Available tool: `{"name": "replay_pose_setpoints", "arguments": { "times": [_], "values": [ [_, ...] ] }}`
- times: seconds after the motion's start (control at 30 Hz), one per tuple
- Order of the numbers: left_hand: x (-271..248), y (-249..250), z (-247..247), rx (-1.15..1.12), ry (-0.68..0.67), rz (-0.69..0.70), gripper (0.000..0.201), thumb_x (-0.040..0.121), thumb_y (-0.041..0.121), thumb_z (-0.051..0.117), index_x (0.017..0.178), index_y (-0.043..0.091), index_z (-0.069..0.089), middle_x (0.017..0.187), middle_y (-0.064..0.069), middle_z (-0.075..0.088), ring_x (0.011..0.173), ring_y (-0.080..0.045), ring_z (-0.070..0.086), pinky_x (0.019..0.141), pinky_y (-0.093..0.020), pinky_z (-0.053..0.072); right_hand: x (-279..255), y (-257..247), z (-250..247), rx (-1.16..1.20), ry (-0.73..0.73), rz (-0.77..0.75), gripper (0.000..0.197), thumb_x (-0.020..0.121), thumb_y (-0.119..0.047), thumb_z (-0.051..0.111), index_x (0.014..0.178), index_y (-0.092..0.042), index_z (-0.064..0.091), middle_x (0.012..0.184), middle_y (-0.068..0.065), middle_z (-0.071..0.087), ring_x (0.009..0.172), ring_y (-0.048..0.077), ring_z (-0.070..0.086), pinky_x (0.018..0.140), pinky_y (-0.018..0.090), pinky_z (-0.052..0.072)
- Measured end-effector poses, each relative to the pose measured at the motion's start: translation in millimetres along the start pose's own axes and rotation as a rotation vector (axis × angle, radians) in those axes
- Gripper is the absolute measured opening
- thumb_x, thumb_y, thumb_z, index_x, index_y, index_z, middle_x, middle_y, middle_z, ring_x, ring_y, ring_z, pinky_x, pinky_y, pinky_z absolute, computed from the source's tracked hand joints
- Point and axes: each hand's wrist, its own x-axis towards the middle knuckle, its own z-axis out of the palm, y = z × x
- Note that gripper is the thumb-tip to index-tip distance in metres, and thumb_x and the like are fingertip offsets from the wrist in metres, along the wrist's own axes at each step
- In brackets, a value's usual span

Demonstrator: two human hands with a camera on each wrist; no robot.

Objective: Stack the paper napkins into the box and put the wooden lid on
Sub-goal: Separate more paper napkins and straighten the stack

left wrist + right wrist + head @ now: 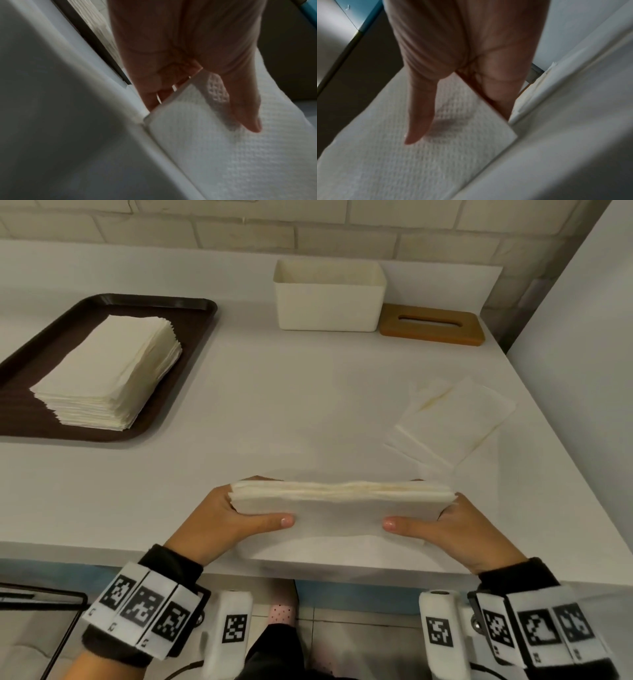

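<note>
A thick bundle of white paper napkins (342,505) stands on its long edge near the table's front edge, held between both hands. My left hand (236,517) grips its left end, thumb on the near face and fingers behind. My right hand (442,520) grips the right end the same way. The wrist views show each thumb on the embossed napkin face (214,155) (419,155). The white box (329,297) stands open at the back by the wall. The wooden lid (431,325), with a slot, lies flat to the right of the box.
A dark brown tray (191,313) at the left carries a tall napkin stack (109,374). A few loose napkins (455,419) lie on the table (274,412) to the right. A brick wall stands behind, and a white wall panel closes the right side.
</note>
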Motion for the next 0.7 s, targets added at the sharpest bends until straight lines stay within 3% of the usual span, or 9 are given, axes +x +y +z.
{"name": "replay_pose_setpoints", "arguments": {
  "times": [0.13,0.2,0.27,0.37,0.47,0.53,0.6,0.7],
  "values": [
    [1,-7,1,-0.023,-0.038,-0.053,0.031,0.072,0.001,0.072,0.094,0.023,0.069,0.088,0.016,0.074,0.084,0.002,0.068,0.067,-0.007,0.049,2,4,3,0.048,-0.002,0.013,0.03,0.069,-0.003,0.074,0.088,-0.025,0.068,0.077,-0.018,0.073,0.075,-0.006,0.067,0.065,0.005,0.05],
    [1,-3,0,0.025,-0.019,-0.02,0.024,0.068,0.013,0.075,0.091,0.017,0.072,0.084,0.004,0.075,0.082,-0.006,0.069,0.071,-0.011,0.049,3,1,6,0.055,0.017,-0.002,0.029,0.067,-0.008,0.075,0.09,-0.025,0.069,0.086,-0.012,0.074,0.082,-0.001,0.068,0.076,0.01,0.053],
    [0,3,-1,0.06,0.013,0.041,0.03,0.061,0.025,0.074,0.085,0.008,0.071,0.081,-0.011,0.069,0.077,-0.014,0.066,0.07,-0.017,0.048,3,-3,6,0.075,0.04,-0.039,0.032,0.062,-0.014,0.076,0.092,-0.023,0.07,0.091,-0.007,0.075,0.085,0.003,0.069,0.08,0.013,0.053],
    [-3,3,-5,0.048,0.012,0.062,0.024,0.062,0.018,0.075,0.086,0.016,0.07,0.083,0.004,0.072,0.074,0.0,0.066,0.067,-0.008,0.048,1,-3,5,0.068,0.022,-0.058,0.031,0.061,-0.014,0.076,0.09,-0.021,0.07,0.085,-0.007,0.075,0.08,0.0,0.068,0.071,0.009,0.052],
    [-5,-5,-4,0.028,-0.03,0.015,0.031,0.07,0.007,0.074,0.097,0.022,0.069,0.091,0.015,0.074,0.085,0.002,0.068,0.07,-0.005,0.048,2,4,9,-0.012,0.012,-0.024,0.027,0.07,-0.008,0.074,0.085,-0.029,0.066,0.07,-0.023,0.071,0.069,-0.012,0.064,0.061,0.001,0.046],
    [-5,-6,-7,0.018,0.029,0.025,0.027,0.072,0.005,0.073,0.091,0.025,0.07,0.085,0.017,0.074,0.079,0.005,0.067,0.066,-0.004,0.047,2,-2,9,-0.06,0.034,-0.042,0.025,0.069,-0.013,0.074,0.083,-0.032,0.064,0.068,-0.024,0.069,0.067,-0.014,0.063,0.06,0.0,0.046],
    [-4,0,-14,0.016,0.115,0.11,0.016,0.07,0.013,0.077,0.077,0.027,0.071,0.074,0.013,0.072,0.067,0.004,0.064,0.06,-0.006,0.047,2,-22,5,-0.071,0.076,-0.109,0.022,0.066,-0.018,0.074,0.08,-0.032,0.064,0.067,-0.023,0.068,0.066,-0.014,0.063,0.057,0.001,0.046],
    [-1,14,-26,0.033,0.098,0.2,0.02,0.06,0.033,0.082,0.077,0.032,0.072,0.085,0.01,0.073,0.078,-0.001,0.067,0.07,-0.012,0.053,-2,-71,1,-0.136,0.1,-0.303,0.023,0.064,-0.022,0.073,0.079,-0.036,0.062,0.064,-0.032,0.065,0.068,-0.016,0.062,0.056,0.0,0.044]
  ]
}}
